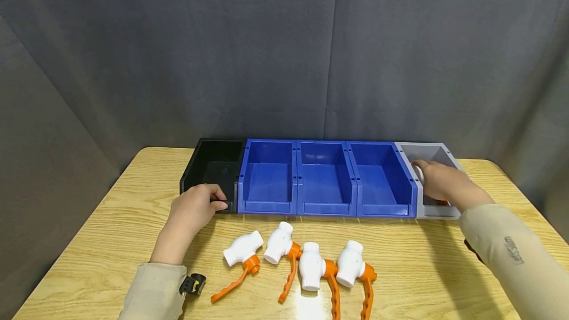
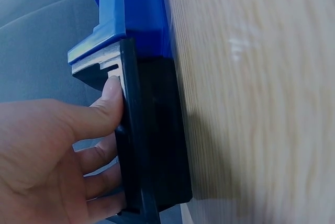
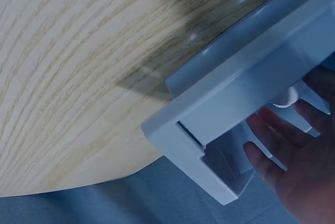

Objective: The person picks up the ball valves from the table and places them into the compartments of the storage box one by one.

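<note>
My left hand (image 1: 195, 210) is at the front of the black bin (image 1: 188, 171); its thumb lies on the front lip and its fingers curl over into the bin. In the left wrist view the thumb (image 2: 110, 96) presses the lip near the blue bin's corner. My right hand (image 1: 444, 181) reaches into the grey bin (image 1: 437, 213) at the far right, thumb and fingers about a white ball valve (image 1: 418, 174). Its white end (image 3: 288, 96) shows between them in the right wrist view. A bit of orange handle (image 1: 443, 202) shows below the hand; the rest is hidden.
Three blue bins (image 1: 268, 206) stand in a row between the black and grey ones. Several white ball valves (image 1: 309, 265) with orange handles lie on the wooden table (image 1: 106, 241) in front. A grey curtain (image 1: 284, 63) hangs behind.
</note>
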A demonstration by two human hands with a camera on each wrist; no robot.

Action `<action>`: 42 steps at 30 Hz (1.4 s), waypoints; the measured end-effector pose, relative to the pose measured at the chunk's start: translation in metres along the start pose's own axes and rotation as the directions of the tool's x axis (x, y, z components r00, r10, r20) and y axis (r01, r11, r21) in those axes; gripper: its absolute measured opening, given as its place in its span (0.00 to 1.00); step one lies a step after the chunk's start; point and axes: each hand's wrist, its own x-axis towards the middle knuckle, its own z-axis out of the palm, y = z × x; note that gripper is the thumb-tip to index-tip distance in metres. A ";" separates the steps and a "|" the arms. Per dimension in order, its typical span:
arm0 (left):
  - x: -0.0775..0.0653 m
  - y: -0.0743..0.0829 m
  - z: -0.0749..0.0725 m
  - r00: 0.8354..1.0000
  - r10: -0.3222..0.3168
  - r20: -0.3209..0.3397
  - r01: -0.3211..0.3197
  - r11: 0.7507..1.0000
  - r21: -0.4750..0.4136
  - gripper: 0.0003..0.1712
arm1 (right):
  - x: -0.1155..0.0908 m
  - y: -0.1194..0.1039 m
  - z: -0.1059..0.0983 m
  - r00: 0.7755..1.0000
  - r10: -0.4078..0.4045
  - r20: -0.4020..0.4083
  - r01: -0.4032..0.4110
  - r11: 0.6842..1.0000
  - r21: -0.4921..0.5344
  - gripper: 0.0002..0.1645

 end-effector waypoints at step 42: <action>0.000 0.003 -0.001 1.000 -0.003 -0.001 0.003 1.000 0.021 0.03 | -0.074 -0.059 -0.016 0.701 -0.249 -0.668 0.266 0.961 -0.080 0.11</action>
